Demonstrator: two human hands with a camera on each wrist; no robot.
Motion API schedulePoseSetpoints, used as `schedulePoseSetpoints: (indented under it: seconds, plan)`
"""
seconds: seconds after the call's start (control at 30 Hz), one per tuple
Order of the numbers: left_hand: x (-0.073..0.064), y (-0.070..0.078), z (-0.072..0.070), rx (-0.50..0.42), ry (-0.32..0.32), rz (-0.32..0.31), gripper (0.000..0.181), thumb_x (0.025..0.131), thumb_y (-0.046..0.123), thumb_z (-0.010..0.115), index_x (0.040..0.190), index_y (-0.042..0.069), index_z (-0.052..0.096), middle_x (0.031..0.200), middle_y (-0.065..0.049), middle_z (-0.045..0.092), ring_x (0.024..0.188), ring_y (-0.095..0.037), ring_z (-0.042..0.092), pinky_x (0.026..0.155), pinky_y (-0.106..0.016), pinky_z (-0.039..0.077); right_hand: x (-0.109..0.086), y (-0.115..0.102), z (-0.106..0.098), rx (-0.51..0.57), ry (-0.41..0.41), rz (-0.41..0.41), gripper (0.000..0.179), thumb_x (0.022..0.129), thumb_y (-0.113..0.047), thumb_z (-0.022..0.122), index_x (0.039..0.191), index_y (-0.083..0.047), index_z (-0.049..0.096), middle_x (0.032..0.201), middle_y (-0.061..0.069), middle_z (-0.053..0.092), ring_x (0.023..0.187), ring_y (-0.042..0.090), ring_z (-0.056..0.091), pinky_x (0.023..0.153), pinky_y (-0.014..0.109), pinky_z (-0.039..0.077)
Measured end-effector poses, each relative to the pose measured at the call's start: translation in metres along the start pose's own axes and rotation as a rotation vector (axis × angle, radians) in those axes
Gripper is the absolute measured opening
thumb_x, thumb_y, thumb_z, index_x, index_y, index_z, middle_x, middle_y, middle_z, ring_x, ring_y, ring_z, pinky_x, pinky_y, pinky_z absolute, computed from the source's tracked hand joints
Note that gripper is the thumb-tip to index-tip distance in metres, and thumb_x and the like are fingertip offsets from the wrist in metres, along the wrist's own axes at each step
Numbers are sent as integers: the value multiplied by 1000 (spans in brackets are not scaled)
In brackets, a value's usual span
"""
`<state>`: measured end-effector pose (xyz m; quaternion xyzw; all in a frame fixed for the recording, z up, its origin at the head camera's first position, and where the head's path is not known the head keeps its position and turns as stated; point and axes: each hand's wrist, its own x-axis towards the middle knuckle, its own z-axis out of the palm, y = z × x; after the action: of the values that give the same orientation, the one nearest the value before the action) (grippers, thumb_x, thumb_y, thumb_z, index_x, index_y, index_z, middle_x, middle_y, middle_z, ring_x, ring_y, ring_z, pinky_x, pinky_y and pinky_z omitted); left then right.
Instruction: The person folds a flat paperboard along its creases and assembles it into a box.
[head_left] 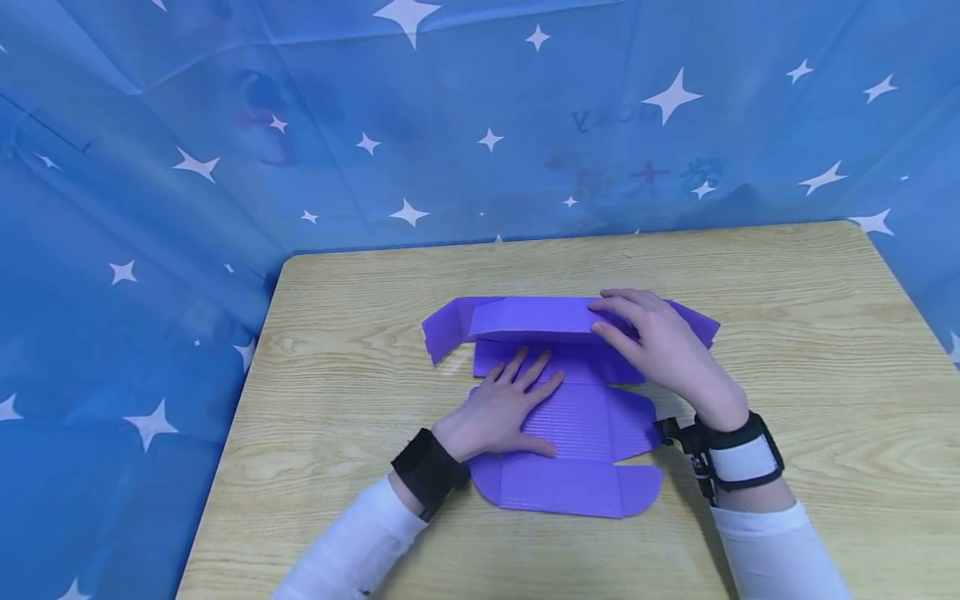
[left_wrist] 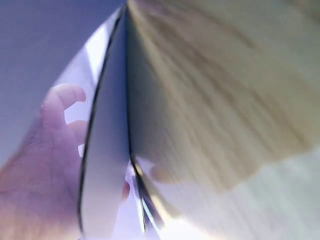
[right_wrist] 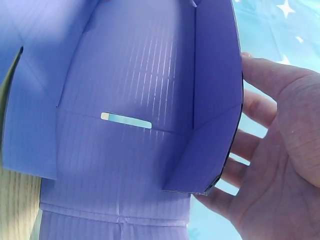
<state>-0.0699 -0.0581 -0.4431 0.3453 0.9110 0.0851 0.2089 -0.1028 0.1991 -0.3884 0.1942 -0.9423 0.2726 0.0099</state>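
A purple cardboard box (head_left: pixel 562 487), partly unfolded, lies on the wooden table with its far side folded up. My left hand (head_left: pixel 498 417) rests on its base with fingers spread. In the left wrist view, a cardboard flap (left_wrist: pixel 105 130) stands between the camera and part of that hand. My right hand (head_left: pixel 671 346) holds the right part of the raised far panel (head_left: pixel 532 318), fingers bent at its upper edge. From the right wrist view, the right-hand fingers (right_wrist: pixel 245 145) lie along the outer side of a folded flap (right_wrist: pixel 217 75), their tips partly hidden.
The wooden table (head_left: pixel 337 375) extends around the box on all sides. A side flap (head_left: pixel 444 331) sticks out at the far left of the cardboard. Behind the table hangs a blue cloth (head_left: pixel 480 92) with white stars. Both wrists wear dark straps (head_left: pixel 427 471).
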Motion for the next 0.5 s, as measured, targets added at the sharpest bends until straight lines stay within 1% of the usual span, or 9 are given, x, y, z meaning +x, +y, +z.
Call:
schedulePoseSetpoints:
  seconds: [0.2, 0.33, 0.43, 0.5]
  plan:
    - [-20, -9, -4, -112, 72, -38, 104, 89, 66, 73, 169, 19, 24, 180, -11, 8, 167, -43, 2, 134, -63, 21, 0, 0, 0, -8, 5, -8, 37, 106, -25, 64, 138, -7, 67, 147, 24, 61, 140, 47, 54, 117, 66, 44]
    - [-37, -17, -6, -189, 114, -79, 104, 90, 63, 73, 169, 19, 22, 180, -11, 7, 166, -45, 0, 133, -66, 20, 0, 0, 0, -7, 5, -11, 37, 106, -24, 64, 138, -7, 67, 148, 25, 61, 140, 47, 54, 117, 65, 44]
    - [-50, -26, -8, -224, 145, -110, 104, 91, 62, 73, 169, 19, 21, 180, -12, 8, 166, -44, -1, 133, -66, 20, 0, 0, -1, -5, 4, -14, 37, 106, -24, 64, 139, -6, 67, 148, 25, 61, 141, 47, 54, 117, 65, 44]
    - [-59, -32, -11, -228, 177, -125, 102, 92, 60, 73, 169, 18, 21, 179, -13, 10, 166, -43, -1, 133, -65, 20, 0, 0, 0, -5, 3, -14, 37, 106, -24, 64, 138, -6, 67, 148, 24, 61, 141, 47, 54, 117, 65, 44]
